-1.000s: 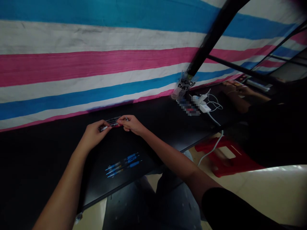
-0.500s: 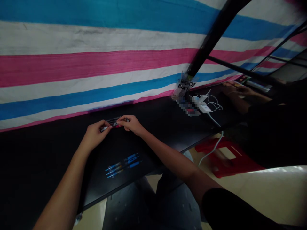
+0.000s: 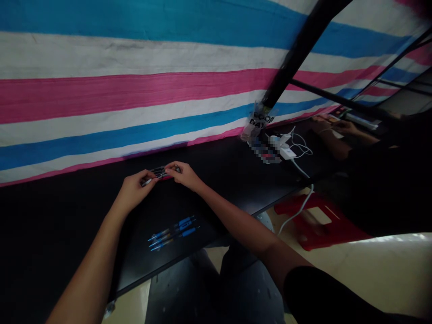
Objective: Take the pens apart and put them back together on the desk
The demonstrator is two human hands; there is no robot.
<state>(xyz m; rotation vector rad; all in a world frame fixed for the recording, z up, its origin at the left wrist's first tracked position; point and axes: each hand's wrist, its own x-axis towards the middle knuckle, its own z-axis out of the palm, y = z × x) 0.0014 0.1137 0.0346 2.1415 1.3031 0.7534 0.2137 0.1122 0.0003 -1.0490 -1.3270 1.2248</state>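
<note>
Several dark pens [image 3: 158,171] lie side by side on the black table [image 3: 216,180], partly covered by my fingers. My left hand [image 3: 137,186] is closed on the left end of a pen with a whitish tip. At the other end, my right hand [image 3: 184,174] pinches the same group of pens between thumb and fingers. A bit of red or pink shows beneath them. Nearer the table's front edge lies a row of blue pens [image 3: 173,233], parallel and slightly slanted, touched by neither hand.
Behind the table hangs a striped cloth [image 3: 135,94]. To the right are a clear plastic bag [image 3: 258,121], a white power strip with cables [image 3: 285,147] and a black metal post [image 3: 290,63]. Another person's hands [image 3: 332,128] work farther right, above a red stool [image 3: 317,220].
My hands stay on the dark pens; the right fingers have shifted very slightly. The blue pens have not moved.
</note>
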